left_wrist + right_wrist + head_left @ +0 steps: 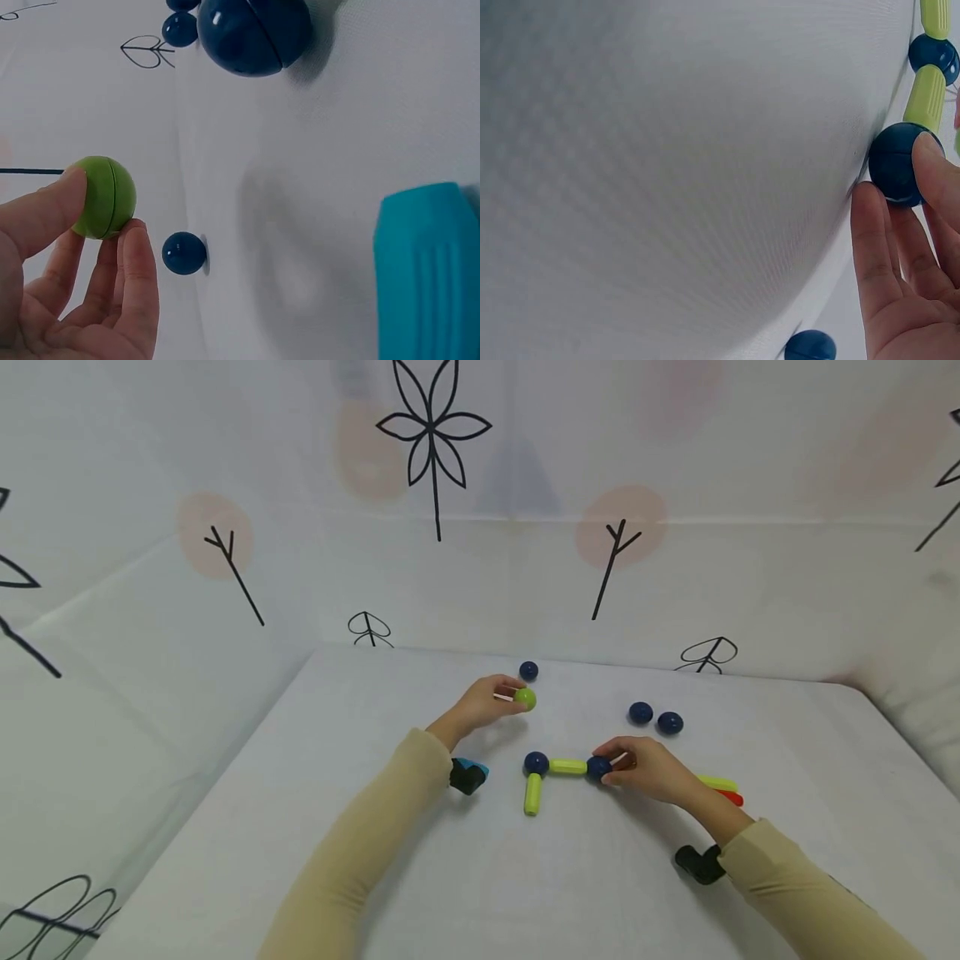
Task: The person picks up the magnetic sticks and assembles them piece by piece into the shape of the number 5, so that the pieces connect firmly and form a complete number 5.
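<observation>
My left hand (483,700) holds a green ball (526,698) between thumb and fingers, raised over the white table; the left wrist view shows a seam round this ball (105,197). With thumb and fingertips, my right hand (651,770) pinches a dark blue ball (597,768). That ball sits at one end of a yellow-green rod (567,767). The rod's other end meets a second blue ball (536,763), from which another yellow-green rod (532,795) points toward me, making an L shape. In the right wrist view, my thumb partly covers the pinched ball (896,161).
A single blue ball (528,671) lies at the back, beyond my left hand. Two more blue balls, one left (641,713) and one right (670,723), lie behind my right hand. A yellow-green rod (717,782) and a red rod (730,797) show past my right wrist. A turquoise rod (427,277) lies near my left wrist.
</observation>
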`<state>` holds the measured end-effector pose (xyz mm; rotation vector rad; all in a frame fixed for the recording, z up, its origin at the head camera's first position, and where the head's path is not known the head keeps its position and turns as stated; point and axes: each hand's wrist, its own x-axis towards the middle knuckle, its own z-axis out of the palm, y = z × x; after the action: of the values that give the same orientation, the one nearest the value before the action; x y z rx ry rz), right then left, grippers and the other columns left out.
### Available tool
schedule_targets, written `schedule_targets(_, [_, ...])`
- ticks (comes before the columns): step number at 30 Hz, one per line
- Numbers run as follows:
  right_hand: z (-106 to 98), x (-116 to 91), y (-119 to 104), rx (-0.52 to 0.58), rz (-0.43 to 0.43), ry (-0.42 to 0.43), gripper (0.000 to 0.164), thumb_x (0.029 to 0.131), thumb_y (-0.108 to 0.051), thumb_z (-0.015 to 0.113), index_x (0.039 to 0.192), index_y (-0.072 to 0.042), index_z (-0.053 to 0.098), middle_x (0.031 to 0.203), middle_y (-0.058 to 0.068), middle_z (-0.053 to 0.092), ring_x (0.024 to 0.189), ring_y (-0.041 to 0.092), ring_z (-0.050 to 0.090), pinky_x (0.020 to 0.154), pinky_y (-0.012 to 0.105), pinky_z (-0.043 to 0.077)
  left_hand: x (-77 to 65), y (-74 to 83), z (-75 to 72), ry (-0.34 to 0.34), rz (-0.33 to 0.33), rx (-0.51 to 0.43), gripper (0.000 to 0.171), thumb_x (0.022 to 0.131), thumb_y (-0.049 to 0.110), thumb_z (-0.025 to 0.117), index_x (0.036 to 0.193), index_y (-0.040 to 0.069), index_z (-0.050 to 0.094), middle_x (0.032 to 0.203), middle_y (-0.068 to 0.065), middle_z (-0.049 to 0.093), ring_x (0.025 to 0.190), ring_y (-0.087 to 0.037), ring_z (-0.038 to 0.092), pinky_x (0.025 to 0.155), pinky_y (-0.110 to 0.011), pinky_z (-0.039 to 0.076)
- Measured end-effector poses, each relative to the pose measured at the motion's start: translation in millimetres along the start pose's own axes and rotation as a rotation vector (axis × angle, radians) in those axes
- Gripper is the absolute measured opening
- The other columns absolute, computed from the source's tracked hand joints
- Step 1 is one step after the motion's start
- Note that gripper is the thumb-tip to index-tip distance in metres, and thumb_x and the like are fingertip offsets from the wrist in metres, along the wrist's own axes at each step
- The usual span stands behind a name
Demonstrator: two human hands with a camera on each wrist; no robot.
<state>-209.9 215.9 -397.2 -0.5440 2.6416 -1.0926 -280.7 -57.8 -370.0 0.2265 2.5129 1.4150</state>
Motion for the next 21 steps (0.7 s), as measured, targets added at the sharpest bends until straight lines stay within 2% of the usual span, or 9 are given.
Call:
schedule_targets(7, [0,-1,-1,-0.005,-0.003,0.002,0.033,0.085,0.001,0.075,0.116,0.006,0.065,0.110,0.020,0.068,0.096,0.031,0.067,0.082,0.043,0.057,-11.2,-1.6,-0.9,-0.043,0.017,-0.002,0.040,0.095,0.018,0.071,0.133,0.013,0.060,0.133,-0.010,0.058,0.121,-0.026,0.056,0.099,-0.038,0.048])
schedule_targets(21, [0,0,1,0.002,-0.011,0.000,0.033,0.084,0.002,0.076,0.116,0.006,0.065,0.110,0.020,0.068,0.095,0.030,0.067,0.082,0.044,0.057,-35.1,-15.0,-1.7,-0.196,0.135,0.011,0.041,0.097,0.017,0.067,0.137,0.014,0.056,0.133,-0.009,0.055,0.113,-0.024,0.061,0.095,-0.035,0.051])
